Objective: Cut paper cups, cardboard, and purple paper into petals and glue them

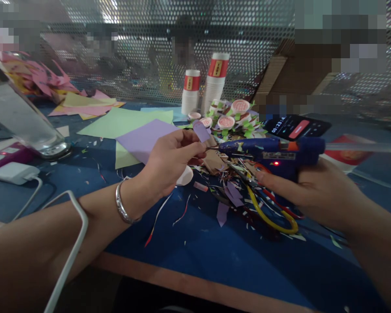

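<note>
My left hand (pixel 169 163) pinches a small purple paper strip (pixel 201 130) between thumb and fingertips. My right hand (pixel 326 191) is wrapped round the grip of a blue hot glue gun (pixel 299 152), whose red light glows. A clear glue stick (pixel 365 147) pokes out of its back. The nozzle points left and reaches the strip's lower end by my left fingertips; whether it touches cannot be made out. Below the gun lie scissors with a yellow handle (pixel 254 206), amid paper scraps (pixel 233 195). A white round piece (pixel 185 177) is just under my left hand.
Purple (pixel 143 139) and green sheets (pixel 117 121) lie left of centre. Behind stand stacked paper cups (pixel 214 87) beside a pile of decorated discs (pixel 226 123). A phone (pixel 316 126) is at right. At left are a glass (pixel 26 113) and a charger (pixel 14 173); a white cable (pixel 74 243) crosses my forearm.
</note>
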Action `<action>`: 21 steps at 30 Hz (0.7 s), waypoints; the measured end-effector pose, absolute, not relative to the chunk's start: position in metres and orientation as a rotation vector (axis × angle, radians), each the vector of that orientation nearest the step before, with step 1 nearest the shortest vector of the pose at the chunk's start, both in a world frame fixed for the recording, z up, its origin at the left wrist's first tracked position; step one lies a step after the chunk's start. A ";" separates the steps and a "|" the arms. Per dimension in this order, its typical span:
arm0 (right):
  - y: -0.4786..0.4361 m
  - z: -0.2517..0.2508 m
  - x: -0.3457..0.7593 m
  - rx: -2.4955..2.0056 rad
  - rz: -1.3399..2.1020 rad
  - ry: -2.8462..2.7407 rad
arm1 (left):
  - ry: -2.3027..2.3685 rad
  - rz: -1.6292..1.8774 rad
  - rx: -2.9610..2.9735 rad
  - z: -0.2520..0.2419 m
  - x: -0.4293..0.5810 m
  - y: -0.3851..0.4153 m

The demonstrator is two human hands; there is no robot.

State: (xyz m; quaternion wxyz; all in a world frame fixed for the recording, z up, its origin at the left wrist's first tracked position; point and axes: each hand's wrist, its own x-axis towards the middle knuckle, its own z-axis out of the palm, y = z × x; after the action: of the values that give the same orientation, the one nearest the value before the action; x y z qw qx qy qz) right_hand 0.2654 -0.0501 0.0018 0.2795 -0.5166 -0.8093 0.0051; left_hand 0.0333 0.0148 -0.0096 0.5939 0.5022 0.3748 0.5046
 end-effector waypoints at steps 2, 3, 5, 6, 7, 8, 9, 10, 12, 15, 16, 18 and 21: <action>-0.050 0.001 0.265 -1.412 0.005 -2.154 | 0.874 1.176 1.169 -0.010 0.033 0.015; -0.050 0.002 0.265 -1.432 0.007 -2.143 | 0.875 1.179 1.172 -0.010 0.033 0.015; -0.049 0.003 0.263 -1.476 0.019 -2.127 | 0.874 1.184 1.175 -0.010 0.033 0.016; -0.049 0.004 0.262 -1.498 0.027 -2.127 | 0.872 1.186 1.174 -0.010 0.033 0.016; -0.049 0.005 0.261 -1.515 0.033 -2.126 | 0.871 1.187 1.171 -0.011 0.033 0.016; -0.049 0.006 0.260 -1.526 0.038 -2.126 | 0.869 1.188 1.168 -0.011 0.033 0.016; -0.050 0.007 0.259 -1.532 0.041 -2.128 | 0.866 1.189 1.165 -0.011 0.033 0.016; -0.050 0.008 0.258 -1.533 0.045 -2.128 | 0.866 1.187 1.163 -0.010 0.034 0.016; -0.050 0.008 0.258 -1.541 0.059 -2.119 | 0.873 1.181 1.149 -0.009 0.034 0.016; -0.049 0.008 0.260 -1.565 0.107 -2.080 | 0.871 1.158 1.104 -0.008 0.035 0.015; -0.049 0.007 0.261 -1.559 0.128 -2.067 | 0.862 1.150 1.089 -0.008 0.034 0.015; -0.047 0.007 0.263 -1.547 0.167 -2.048 | 0.832 1.135 1.071 -0.009 0.034 0.016; -0.045 0.009 0.266 -1.620 0.209 -1.977 | 0.801 1.129 1.061 -0.010 0.033 0.017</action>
State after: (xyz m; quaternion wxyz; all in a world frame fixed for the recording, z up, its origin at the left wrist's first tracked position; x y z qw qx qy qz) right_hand 0.2658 -0.0455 0.0091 0.2847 -0.6056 -0.7389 0.0781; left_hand 0.0327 0.0173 -0.0102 0.6432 0.4659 0.3516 0.4956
